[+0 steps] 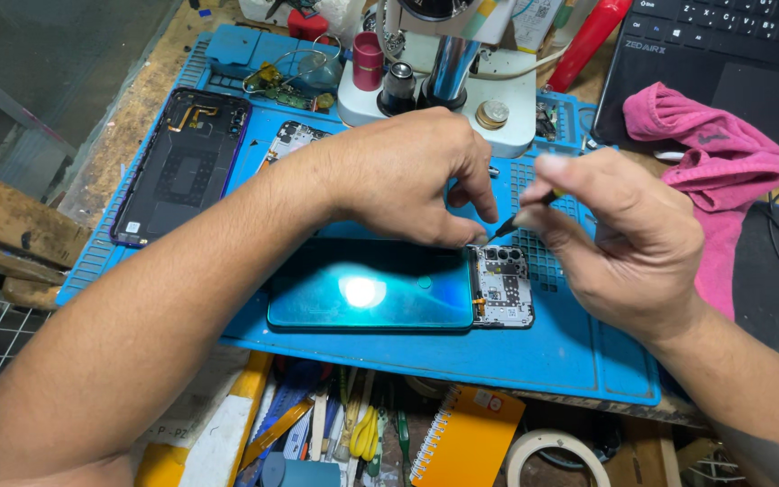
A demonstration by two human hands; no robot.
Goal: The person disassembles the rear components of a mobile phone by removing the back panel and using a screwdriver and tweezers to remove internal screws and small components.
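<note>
The opened phone [398,287] lies on the blue mat [579,352]. The left hand [407,176] presses fingers closed on the phone's top edge; the right hand [628,239] pinches a thin tool [517,219], tip at the phone's exposed end.

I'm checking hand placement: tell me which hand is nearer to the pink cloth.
Right. The right hand works just left of the pink cloth, almost beside it; the left hand is farther left, fingers on the teal phone.

Teal glossy phone [371,289] lying flat, back up, on the blue mat, its top end uncovered with circuit board exposed [503,286], thin dark-tipped tool [523,210] slanted down toward that board's upper edge
</note>
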